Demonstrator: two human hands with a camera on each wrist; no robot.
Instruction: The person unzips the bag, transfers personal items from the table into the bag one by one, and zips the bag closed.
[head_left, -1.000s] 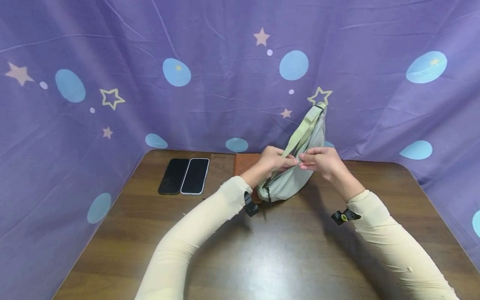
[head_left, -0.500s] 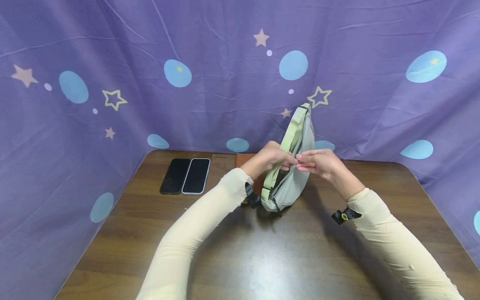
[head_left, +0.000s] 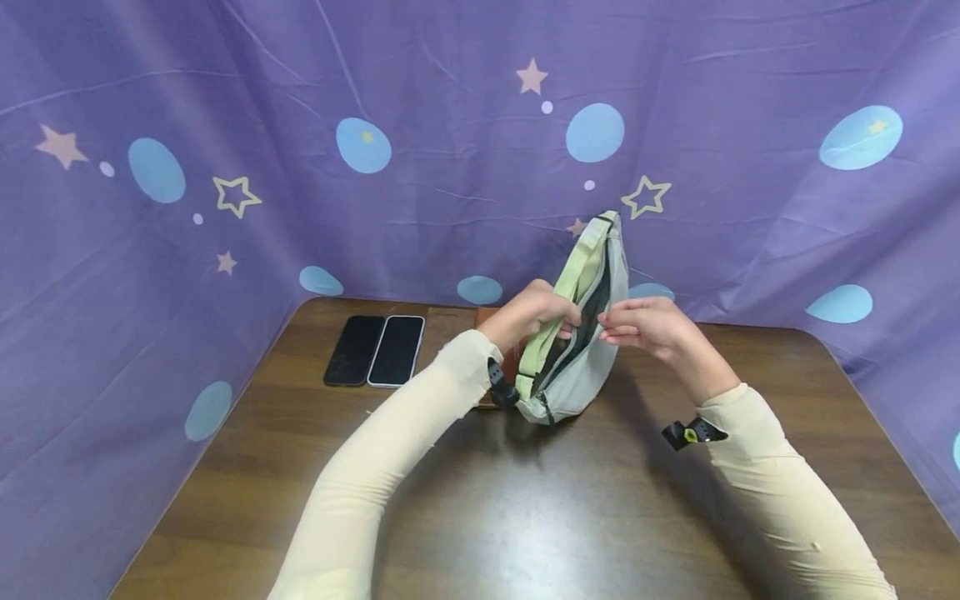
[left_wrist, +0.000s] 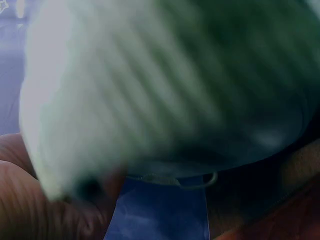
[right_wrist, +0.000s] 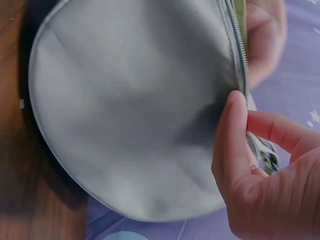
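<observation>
A pale grey-green sling bag point(head_left: 596, 371) with a light green strap point(head_left: 542, 346) stands tilted on its narrow end at the back of the table. Its zipped mouth gapes, showing a dark lining point(head_left: 595, 307). My left hand point(head_left: 542, 312) grips the strap-side edge of the mouth. Opposite it, my right hand point(head_left: 647, 325) pinches the front edge between thumb and fingers. The right wrist view shows those fingers on the zip point(right_wrist: 242, 55), beside the smooth front panel point(right_wrist: 125, 110). In the left wrist view a blurred strap point(left_wrist: 140, 95) hides most of the bag.
Left of the bag lie a black phone point(head_left: 354, 350) and a white-edged phone point(head_left: 397, 350), side by side. Beside them are a brown flat cover point(head_left: 447, 327) and a reddish-brown leather one point(head_left: 486, 314), partly hidden by my left arm. A purple curtain point(head_left: 450, 167) hangs behind the table point(head_left: 525, 517).
The bag's top has swung left and the bag stands more upright. My hands, close together before, have moved apart, and the mouth between them has widened.
</observation>
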